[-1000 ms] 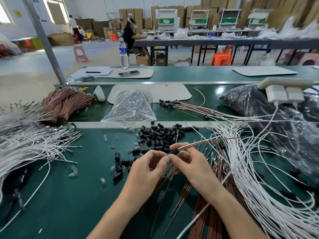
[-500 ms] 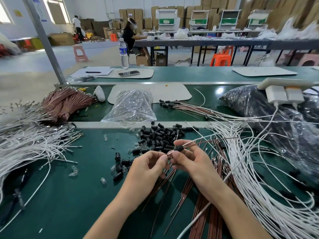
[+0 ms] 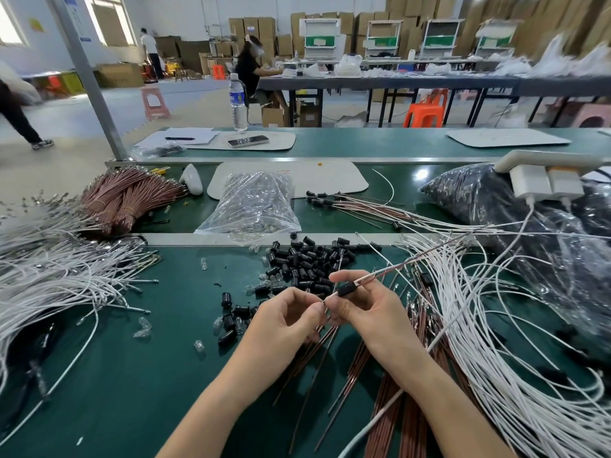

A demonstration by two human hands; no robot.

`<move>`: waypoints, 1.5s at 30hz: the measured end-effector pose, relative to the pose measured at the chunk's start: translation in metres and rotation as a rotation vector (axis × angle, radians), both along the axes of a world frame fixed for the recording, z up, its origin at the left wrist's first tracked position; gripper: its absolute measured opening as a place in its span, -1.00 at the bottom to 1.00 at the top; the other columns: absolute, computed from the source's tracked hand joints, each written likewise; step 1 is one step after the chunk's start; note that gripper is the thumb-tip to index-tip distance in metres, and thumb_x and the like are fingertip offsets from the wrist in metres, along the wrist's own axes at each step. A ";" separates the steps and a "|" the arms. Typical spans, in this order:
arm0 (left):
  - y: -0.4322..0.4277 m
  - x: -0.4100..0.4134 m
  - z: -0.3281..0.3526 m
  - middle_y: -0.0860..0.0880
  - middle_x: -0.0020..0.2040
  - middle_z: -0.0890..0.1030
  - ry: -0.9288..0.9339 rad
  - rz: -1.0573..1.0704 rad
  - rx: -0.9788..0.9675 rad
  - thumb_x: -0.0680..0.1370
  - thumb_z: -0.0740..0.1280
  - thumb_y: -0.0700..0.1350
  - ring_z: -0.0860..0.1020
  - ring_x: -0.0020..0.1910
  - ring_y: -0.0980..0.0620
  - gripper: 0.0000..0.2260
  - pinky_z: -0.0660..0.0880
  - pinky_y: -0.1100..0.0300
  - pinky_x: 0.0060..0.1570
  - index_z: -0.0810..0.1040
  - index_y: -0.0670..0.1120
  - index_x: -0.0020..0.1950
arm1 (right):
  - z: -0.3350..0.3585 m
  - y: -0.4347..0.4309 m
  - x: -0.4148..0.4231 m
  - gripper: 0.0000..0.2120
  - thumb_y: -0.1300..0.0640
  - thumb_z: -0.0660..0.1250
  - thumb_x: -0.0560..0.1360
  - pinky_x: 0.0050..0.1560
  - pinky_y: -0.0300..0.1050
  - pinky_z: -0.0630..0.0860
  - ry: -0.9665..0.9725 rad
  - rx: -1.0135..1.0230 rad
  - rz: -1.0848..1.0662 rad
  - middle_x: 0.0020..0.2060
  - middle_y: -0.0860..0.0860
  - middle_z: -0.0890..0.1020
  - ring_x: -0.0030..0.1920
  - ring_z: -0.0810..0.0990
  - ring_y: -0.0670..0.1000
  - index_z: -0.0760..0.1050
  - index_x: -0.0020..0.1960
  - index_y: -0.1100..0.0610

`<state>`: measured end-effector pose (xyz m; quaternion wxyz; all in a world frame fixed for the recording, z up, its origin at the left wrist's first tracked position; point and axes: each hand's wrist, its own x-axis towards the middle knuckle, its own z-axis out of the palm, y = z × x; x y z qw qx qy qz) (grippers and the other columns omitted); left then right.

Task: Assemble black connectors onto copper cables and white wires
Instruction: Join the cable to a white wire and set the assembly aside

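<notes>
My right hand (image 3: 367, 307) pinches a black connector (image 3: 347, 288) threaded on a copper cable (image 3: 416, 259) that runs up and right over the table. My left hand (image 3: 287, 320) pinches the white wire end (image 3: 329, 297) sticking out of the connector's left side. Both hands meet above the green mat, just in front of a pile of loose black connectors (image 3: 307, 259). Loose copper cables (image 3: 390, 391) lie under my right wrist. White wires (image 3: 496, 342) spread to the right.
A bundle of white wires (image 3: 49, 279) and tied copper bundles (image 3: 125, 200) lie at the left. A clear bag of small parts (image 3: 254, 203) and a black bag (image 3: 496, 206) sit beyond the rail. Finished cable assemblies (image 3: 357, 206) lie mid-table. Small clear bulbs (image 3: 142, 327) are scattered on the mat.
The connector has slid further along the cable, and a white wire end now shows at its left side. My left fingers have moved from the connector to that wire end.
</notes>
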<state>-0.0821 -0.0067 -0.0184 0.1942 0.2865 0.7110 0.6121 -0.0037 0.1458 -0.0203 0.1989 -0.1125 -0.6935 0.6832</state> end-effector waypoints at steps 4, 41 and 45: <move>0.000 0.002 -0.002 0.07 -0.18 0.71 0.089 0.035 -0.038 0.61 0.37 -0.11 0.65 -0.25 0.13 -0.96 0.59 0.23 -0.17 0.62 -0.03 0.00 | -0.002 0.001 -0.001 -0.68 0.23 0.48 0.50 -0.01 -0.13 0.65 0.000 0.009 -0.011 -0.24 0.01 0.71 -0.17 0.72 0.08 0.62 0.09 -0.16; -0.001 0.006 -0.004 0.02 -0.22 0.65 0.284 0.060 -0.026 0.55 0.30 0.22 0.58 -0.26 -0.04 -0.85 0.54 0.06 -0.22 0.58 0.20 -0.03 | 0.004 0.000 0.002 -0.84 -0.02 0.51 0.40 -0.17 -0.23 0.63 -0.058 -0.103 0.038 -0.25 0.09 0.72 -0.25 0.69 -0.03 0.75 -0.10 0.05; -0.012 -0.019 -0.003 0.17 -0.17 0.65 0.452 0.200 -0.138 0.64 0.30 0.07 0.59 -0.20 0.17 -0.95 0.51 0.32 -0.19 0.56 0.19 0.03 | 0.005 0.005 0.000 -0.80 0.01 0.51 0.36 -0.20 -0.23 0.63 -0.010 -0.306 -0.037 -0.22 0.09 0.72 -0.26 0.66 -0.05 0.75 -0.14 0.14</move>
